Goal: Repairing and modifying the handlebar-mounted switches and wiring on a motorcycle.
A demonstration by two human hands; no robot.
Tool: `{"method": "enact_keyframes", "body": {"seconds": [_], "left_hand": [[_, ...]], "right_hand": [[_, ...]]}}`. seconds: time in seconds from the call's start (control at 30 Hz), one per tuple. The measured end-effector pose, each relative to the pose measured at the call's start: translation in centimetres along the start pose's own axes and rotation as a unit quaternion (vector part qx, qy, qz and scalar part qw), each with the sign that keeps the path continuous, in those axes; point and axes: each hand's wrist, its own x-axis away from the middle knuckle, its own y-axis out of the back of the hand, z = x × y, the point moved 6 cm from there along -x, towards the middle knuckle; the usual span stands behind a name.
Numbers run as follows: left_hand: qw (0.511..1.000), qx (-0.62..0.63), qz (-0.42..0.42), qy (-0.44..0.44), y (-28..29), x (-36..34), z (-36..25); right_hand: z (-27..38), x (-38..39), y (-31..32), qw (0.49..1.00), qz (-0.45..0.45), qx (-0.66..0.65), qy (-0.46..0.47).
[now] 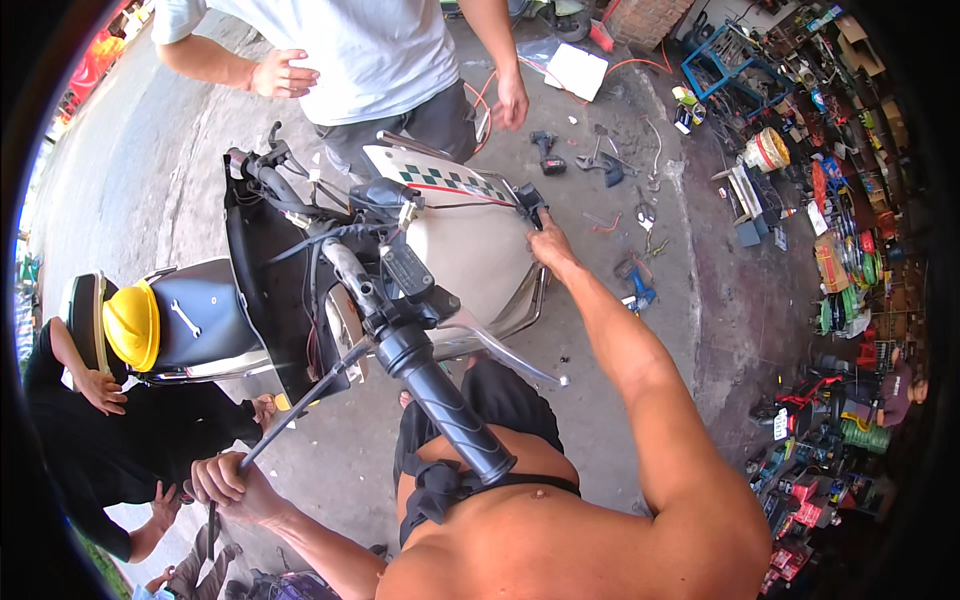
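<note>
A scooter stands in front of me with its handlebar stripped of covers; a black rubber grip [445,400] and a silver brake lever [510,355] point toward me. My left hand [237,487] is closed around a T-handle wrench [305,405]. Its long shaft reaches up to the handlebar beside the grip's inner end; whether the tip sits on a screw cannot be made out. My right hand [548,245] is closed on a small black box-shaped part [530,200] beside the scooter's pale front panel [470,250]. A thin cable runs toward that part.
One person in a white shirt [370,60] stands beyond the scooter, another in black [130,440] at left. On the seat [200,315] lie a yellow helmet [132,327] and a spanner [187,319]. Cordless drills [547,152] and loose parts lie on the floor; cluttered shelves [850,250] line the right.
</note>
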Motion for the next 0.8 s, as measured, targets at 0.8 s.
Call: {"method": "enact_keyframes", "body": {"seconds": [0.8], "left_hand": [[0.999, 0.019, 0.026, 0.001, -0.7, 0.0, 0.2]], "right_hand": [[16.0, 11.6, 0.6, 0.967, 0.189, -0.159, 0.065]]}}
